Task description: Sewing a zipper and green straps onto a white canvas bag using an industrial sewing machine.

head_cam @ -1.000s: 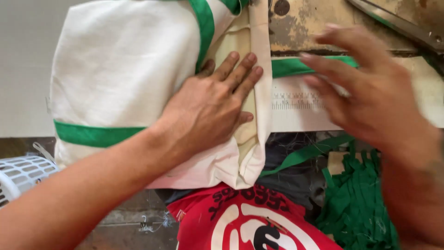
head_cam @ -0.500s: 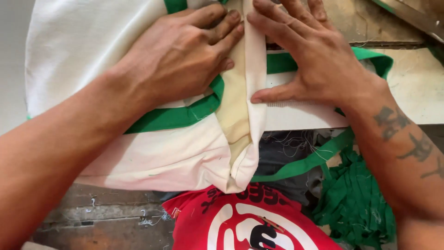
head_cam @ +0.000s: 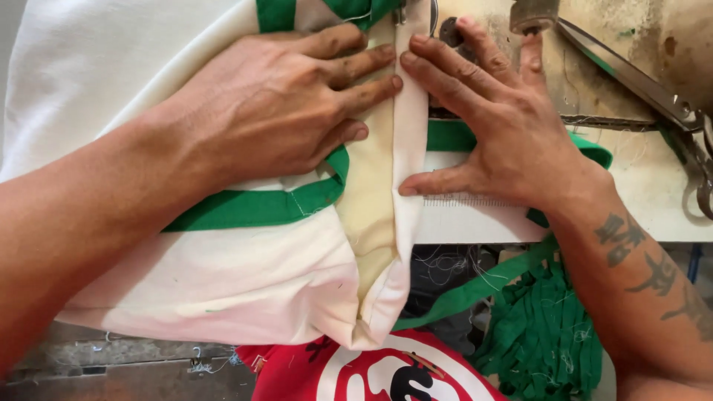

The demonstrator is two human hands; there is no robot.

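Two hands work here, both flat on one cream-white cotton garment piece [head_cam: 223, 297] that lies across the near edge of the pale, worn tabletop [head_cam: 639, 193] and hangs off it toward the near side. The left hand [head_cam: 275, 119] lies palm down on the cloth at the left, its fingers [head_cam: 364, 74] stretched right toward a folded seam strip [head_cam: 405, 186]; its grip is open, pressing rather than pinching. The right hand [head_cam: 505, 141] lies just to the right of that strip, also spread flat with an open grip — fingertips at the far end near the dark metal foot of the sewing machine [head_cam: 531, 15], thumb [head_cam: 438, 182] pointing left and touching the fold.

The seam strip's long axis runs from far to near, from the machine foot down to a folded corner hanging over the table edge. One green fabric binding band [head_cam: 252, 208] crosses the cloth from left to right beneath the left hand; a second green band [head_cam: 275, 13] shows at the far edge.

One pair of metal scissors [head_cam: 653, 93] lies on the tabletop at the far right, blades pointing far-left. Below the edge, a heap of loose green fabric strips [head_cam: 542, 334] sits at near right — too tangled to count — and one red printed cloth [head_cam: 356, 371] lies at near centre.
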